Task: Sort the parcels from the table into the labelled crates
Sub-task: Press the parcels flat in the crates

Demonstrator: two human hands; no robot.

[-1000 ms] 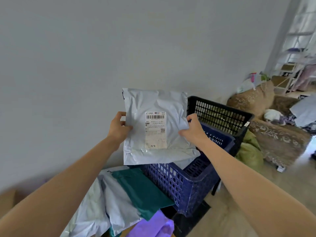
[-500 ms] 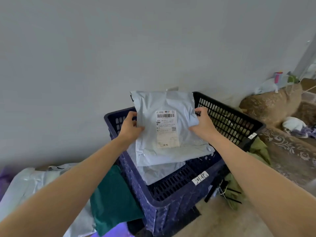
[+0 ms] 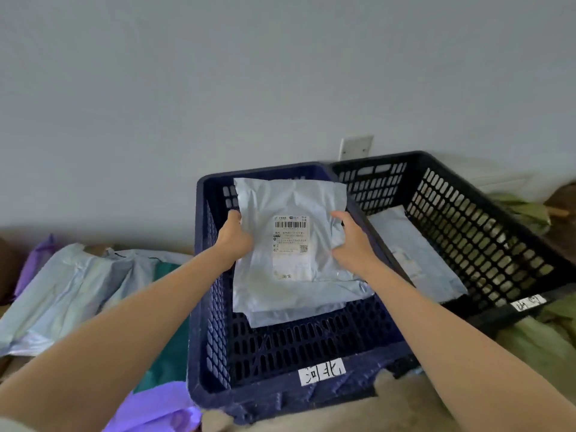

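Observation:
A grey plastic mailer parcel [image 3: 290,210] with a white barcode label faces me, held low inside the dark blue crate [image 3: 215,353]. My left hand [image 3: 233,238] grips its left edge and my right hand [image 3: 352,241] grips its right edge. The parcel lies over another grey parcel [image 3: 296,313] on the crate's floor. A white handwritten label [image 3: 322,371] sits on the blue crate's front rim. To the right stands a black crate [image 3: 486,213] with one grey parcel [image 3: 417,254] in it and a white label [image 3: 528,302] on its front.
Several parcels lie on the table at the left: grey mailers [image 3: 71,288], a green one [image 3: 168,338], purple ones [image 3: 156,410]. A wall socket [image 3: 355,148] is on the grey wall behind the crates. Green-yellow bags [image 3: 536,338] lie to the right of the black crate.
Both hands have lowered the labelled parcel from above the blue crate down into it, onto the parcel inside. My view has turned right and down toward the crates.

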